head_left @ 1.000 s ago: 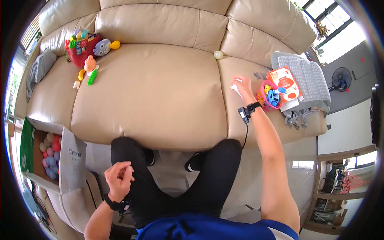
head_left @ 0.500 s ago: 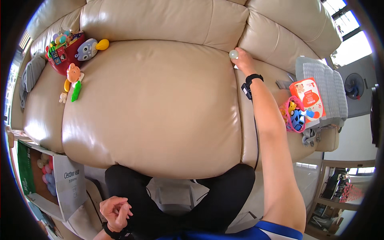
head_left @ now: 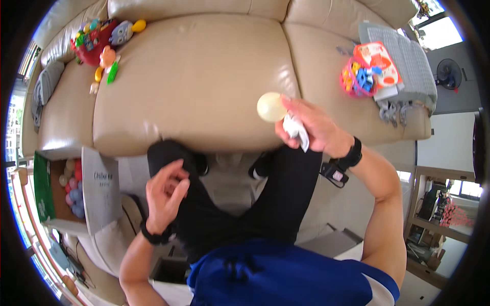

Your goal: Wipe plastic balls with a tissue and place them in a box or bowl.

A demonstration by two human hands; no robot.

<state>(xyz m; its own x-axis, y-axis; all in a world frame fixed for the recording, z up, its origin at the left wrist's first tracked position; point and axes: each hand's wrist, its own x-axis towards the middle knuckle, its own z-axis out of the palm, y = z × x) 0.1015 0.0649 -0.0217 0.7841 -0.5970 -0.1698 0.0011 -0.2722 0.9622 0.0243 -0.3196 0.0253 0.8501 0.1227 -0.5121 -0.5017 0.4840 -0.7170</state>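
A pale cream ball is held between the thumb and fingers of my right hand, above the front edge of the sofa seat. A crumpled white tissue or wipe is tucked in the same hand and hangs out below the palm. My left hand is raised over my left thigh, fingers loosely bent and apart, with nothing in it. Both wrists wear black bands.
The beige sofa fills the middle. At far left stands a red toy basket; right, a pink toy basket beside a red-and-white box. Below left, a cardboard box holds several coloured balls.
My right hand has come back from the sofa's rear seam toward me, bringing the ball and tissue. My left hand has risen and its fingers have opened. The view has tilted down.
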